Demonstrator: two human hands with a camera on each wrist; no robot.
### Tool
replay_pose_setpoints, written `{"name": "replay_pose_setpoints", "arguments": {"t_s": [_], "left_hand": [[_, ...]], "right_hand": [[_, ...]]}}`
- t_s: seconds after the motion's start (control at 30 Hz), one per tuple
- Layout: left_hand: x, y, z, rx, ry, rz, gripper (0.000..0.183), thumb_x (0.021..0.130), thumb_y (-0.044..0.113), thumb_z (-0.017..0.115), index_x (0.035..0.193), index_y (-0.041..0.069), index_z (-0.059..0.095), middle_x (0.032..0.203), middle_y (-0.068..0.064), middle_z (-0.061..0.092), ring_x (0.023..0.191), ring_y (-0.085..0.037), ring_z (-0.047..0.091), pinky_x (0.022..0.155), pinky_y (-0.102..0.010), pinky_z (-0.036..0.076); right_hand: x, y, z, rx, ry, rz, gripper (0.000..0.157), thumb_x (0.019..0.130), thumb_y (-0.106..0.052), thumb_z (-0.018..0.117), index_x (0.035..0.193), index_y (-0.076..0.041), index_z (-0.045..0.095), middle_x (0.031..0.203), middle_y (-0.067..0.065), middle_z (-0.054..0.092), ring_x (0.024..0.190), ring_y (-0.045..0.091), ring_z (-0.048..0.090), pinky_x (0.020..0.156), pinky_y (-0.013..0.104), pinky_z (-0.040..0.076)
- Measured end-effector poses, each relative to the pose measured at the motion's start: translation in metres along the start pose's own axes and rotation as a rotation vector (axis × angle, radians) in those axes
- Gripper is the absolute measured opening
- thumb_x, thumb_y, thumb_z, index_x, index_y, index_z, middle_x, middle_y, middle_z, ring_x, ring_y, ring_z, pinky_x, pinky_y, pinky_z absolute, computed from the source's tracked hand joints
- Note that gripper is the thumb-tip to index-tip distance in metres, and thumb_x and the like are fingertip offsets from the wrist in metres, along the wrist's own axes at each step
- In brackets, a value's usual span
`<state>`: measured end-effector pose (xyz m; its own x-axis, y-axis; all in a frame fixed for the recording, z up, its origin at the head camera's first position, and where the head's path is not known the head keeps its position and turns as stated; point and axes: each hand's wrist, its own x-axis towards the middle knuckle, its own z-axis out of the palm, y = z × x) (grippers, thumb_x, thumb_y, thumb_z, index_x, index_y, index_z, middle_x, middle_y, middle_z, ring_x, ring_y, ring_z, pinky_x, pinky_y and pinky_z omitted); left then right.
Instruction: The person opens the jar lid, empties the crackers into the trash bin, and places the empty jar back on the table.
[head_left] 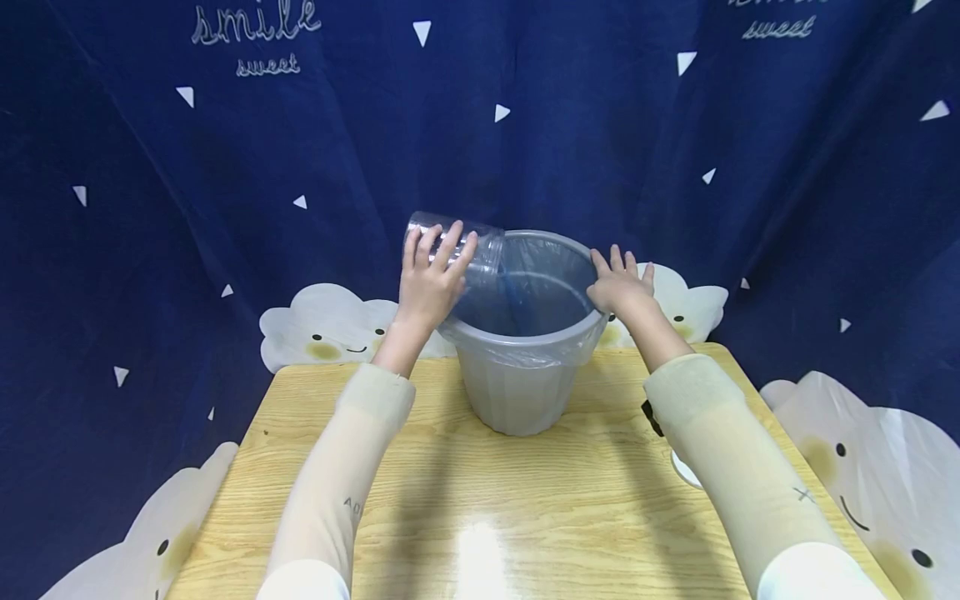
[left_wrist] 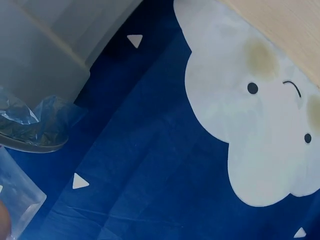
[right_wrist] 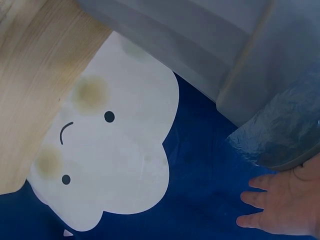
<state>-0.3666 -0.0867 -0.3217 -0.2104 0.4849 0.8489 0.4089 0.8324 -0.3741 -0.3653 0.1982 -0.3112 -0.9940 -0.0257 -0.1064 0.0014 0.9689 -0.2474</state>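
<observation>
A grey trash bin point(head_left: 510, 392) stands on the wooden table, a clear plastic liner point(head_left: 536, 354) folded over its rim. My left hand point(head_left: 431, 287) grips a clear plastic jar point(head_left: 489, 250) that lies nearly on its side at the bin's left rim, its mouth end towards the opening. Only a corner of the jar point(left_wrist: 22, 197) and a fingertip show in the left wrist view. On the right rim rests my right hand point(head_left: 622, 287), fingers straight and spread. The right wrist view has those fingers point(right_wrist: 257, 200) pointing past the lined rim.
The wooden table point(head_left: 480, 492) extends from the bin towards me. A white round-edged object point(head_left: 686, 472) is partly hidden under my right sleeve. Behind the table hangs a dark blue curtain point(head_left: 360, 150) with white clouds and triangles.
</observation>
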Motion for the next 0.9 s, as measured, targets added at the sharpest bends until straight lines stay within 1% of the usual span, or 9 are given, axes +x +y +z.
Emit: {"name": "replay_pose_setpoints", "arguments": {"t_s": [0.07, 0.17, 0.3, 0.37, 0.53, 0.6, 0.7, 0.8, 0.9], "left_hand": [[-0.002, 0.001, -0.001, -0.012, 0.033, -0.035, 0.066, 0.063, 0.015, 0.075, 0.125, 0.016, 0.051, 0.130, -0.007, 0.049, 0.115, -0.030, 0.041, 0.105, -0.048, 0.026], [-0.005, 0.002, -0.002, -0.017, 0.076, -0.085, 0.069, 0.061, 0.014, 0.076, 0.125, 0.016, 0.050, 0.129, -0.007, 0.049, 0.114, -0.030, 0.041, 0.105, -0.047, 0.026], [-0.010, 0.006, -0.006, -0.023, 0.126, -0.166, 0.067, 0.062, 0.015, 0.077, 0.123, 0.015, 0.050, 0.127, -0.007, 0.050, 0.113, -0.030, 0.042, 0.105, -0.047, 0.026], [-0.012, 0.008, -0.008, -0.031, 0.151, -0.208, 0.069, 0.060, 0.016, 0.078, 0.123, 0.015, 0.050, 0.127, -0.007, 0.050, 0.113, -0.031, 0.042, 0.106, -0.047, 0.026], [-0.017, 0.012, -0.012, -0.042, 0.213, -0.285, 0.067, 0.061, 0.015, 0.077, 0.122, 0.014, 0.050, 0.126, -0.007, 0.051, 0.112, -0.031, 0.042, 0.105, -0.047, 0.026], [-0.021, 0.014, -0.014, -0.059, 0.241, -0.320, 0.065, 0.062, 0.015, 0.076, 0.122, 0.014, 0.051, 0.126, -0.008, 0.051, 0.111, -0.031, 0.042, 0.104, -0.048, 0.027], [-0.026, 0.016, -0.017, -0.108, 0.295, -0.389, 0.064, 0.062, 0.015, 0.075, 0.121, 0.013, 0.050, 0.125, -0.008, 0.051, 0.110, -0.032, 0.041, 0.103, -0.049, 0.026], [-0.031, 0.018, -0.020, -0.157, 0.350, -0.452, 0.064, 0.062, 0.018, 0.075, 0.121, 0.012, 0.050, 0.124, -0.009, 0.052, 0.110, -0.032, 0.041, 0.102, -0.050, 0.027], [-0.037, 0.020, -0.022, -0.178, 0.390, -0.488, 0.065, 0.062, 0.021, 0.076, 0.120, 0.011, 0.050, 0.124, -0.010, 0.052, 0.110, -0.032, 0.041, 0.100, -0.051, 0.028]], "right_hand": [[0.000, 0.000, 0.000, 0.000, -0.003, 0.000, 0.067, 0.088, -0.019, 0.037, 0.147, -0.007, 0.005, 0.149, 0.025, -0.008, 0.136, 0.041, -0.010, 0.103, 0.061, -0.013], [-0.001, 0.000, 0.000, 0.003, -0.003, -0.003, 0.068, 0.088, -0.019, 0.037, 0.147, -0.006, 0.005, 0.149, 0.026, -0.008, 0.136, 0.042, -0.010, 0.103, 0.061, -0.013], [-0.001, 0.000, 0.000, 0.000, -0.002, -0.005, 0.067, 0.089, -0.019, 0.036, 0.147, -0.006, 0.005, 0.149, 0.026, -0.007, 0.136, 0.042, -0.010, 0.103, 0.061, -0.013], [-0.001, 0.000, 0.000, 0.001, 0.003, -0.006, 0.067, 0.089, -0.019, 0.037, 0.147, -0.006, 0.006, 0.149, 0.026, -0.007, 0.136, 0.042, -0.009, 0.103, 0.061, -0.013], [0.000, 0.000, 0.002, 0.010, 0.021, -0.007, 0.067, 0.088, -0.018, 0.038, 0.147, -0.006, 0.007, 0.149, 0.027, -0.005, 0.136, 0.042, -0.009, 0.103, 0.061, -0.012], [0.000, 0.000, 0.002, 0.009, 0.021, -0.008, 0.067, 0.088, -0.018, 0.038, 0.147, -0.006, 0.007, 0.149, 0.027, -0.005, 0.136, 0.042, -0.008, 0.103, 0.061, -0.012], [0.000, 0.000, 0.002, 0.008, 0.015, -0.008, 0.067, 0.089, -0.019, 0.037, 0.147, -0.007, 0.006, 0.149, 0.027, -0.006, 0.136, 0.041, -0.009, 0.103, 0.061, -0.012], [0.000, 0.000, 0.002, 0.004, 0.011, -0.009, 0.067, 0.089, -0.019, 0.037, 0.147, -0.007, 0.006, 0.148, 0.027, -0.006, 0.136, 0.042, -0.009, 0.103, 0.061, -0.011], [0.000, 0.000, 0.002, 0.003, 0.010, -0.006, 0.067, 0.089, -0.019, 0.037, 0.147, -0.007, 0.006, 0.149, 0.027, -0.006, 0.136, 0.041, -0.009, 0.103, 0.061, -0.011]]}}
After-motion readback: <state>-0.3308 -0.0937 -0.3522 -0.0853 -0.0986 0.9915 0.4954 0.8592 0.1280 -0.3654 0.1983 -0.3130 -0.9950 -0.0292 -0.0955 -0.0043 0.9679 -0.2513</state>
